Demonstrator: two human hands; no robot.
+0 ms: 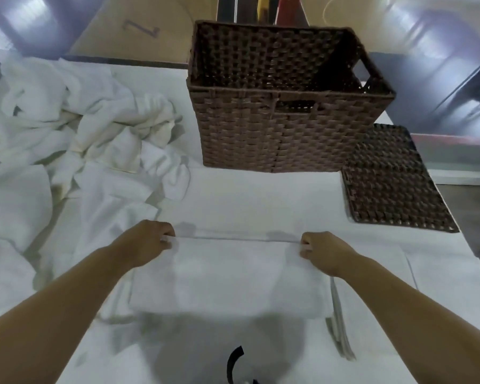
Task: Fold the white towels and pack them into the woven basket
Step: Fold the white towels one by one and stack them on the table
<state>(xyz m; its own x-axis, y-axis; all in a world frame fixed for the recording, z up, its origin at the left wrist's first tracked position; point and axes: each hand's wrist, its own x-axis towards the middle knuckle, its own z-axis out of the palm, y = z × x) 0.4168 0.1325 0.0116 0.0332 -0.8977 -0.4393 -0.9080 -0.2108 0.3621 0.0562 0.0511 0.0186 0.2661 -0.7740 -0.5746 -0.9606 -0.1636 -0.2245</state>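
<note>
Both hands point(147, 241) point(323, 252) pinching towel point(227, 275) edge, fingertips hidden

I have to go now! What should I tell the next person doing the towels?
Left hand and right hand each pinch a far corner of the towel being folded, which lies flat in front of the person.
The woven basket stands behind it and looks empty; its flat lid lies to the right.
The pile of unfolded towels sits on the left.
Done: this towel is partly folded.
Left: finish folding, put it in the basket, then work through the pile.
</note>
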